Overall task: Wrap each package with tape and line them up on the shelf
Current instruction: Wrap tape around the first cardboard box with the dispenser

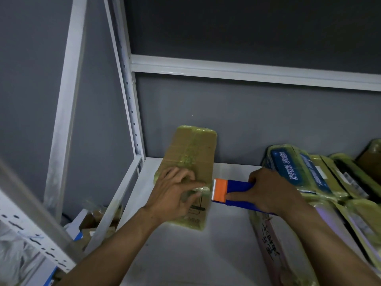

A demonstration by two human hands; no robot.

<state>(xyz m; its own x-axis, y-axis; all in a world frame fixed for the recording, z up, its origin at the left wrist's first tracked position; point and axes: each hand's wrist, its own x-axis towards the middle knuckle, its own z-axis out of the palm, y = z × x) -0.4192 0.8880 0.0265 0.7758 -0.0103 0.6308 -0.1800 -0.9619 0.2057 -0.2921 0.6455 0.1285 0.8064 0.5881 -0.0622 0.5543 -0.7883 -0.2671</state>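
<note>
Looking down at a brown cardboard package lying flat on the white shelf, far end close to the grey wall, with shiny yellowish tape already over both ends and down the middle. Got the left hand planted on the package's near half, fingers spread and mostly flat, pressing down rather than grabbing, thumb stretched toward the package's right edge onto a bunched bit of tape. Just right of the package, got the right hand wrapped tight round the blue handle of a tape dispenser, thumb laid along its near side, orange toothed end right at the package's right edge beside that bunched tape. Further right of the package, well apart from it, seeing a pile of wrapped packages, blue printed one on top. Near-right of the package, also spotting a long pinkish parcel with black handwriting. Left of the package, just the white rack upright with its row of holes, and lower down past the shelf edge some brown boxes, too blurry to say more.
</note>
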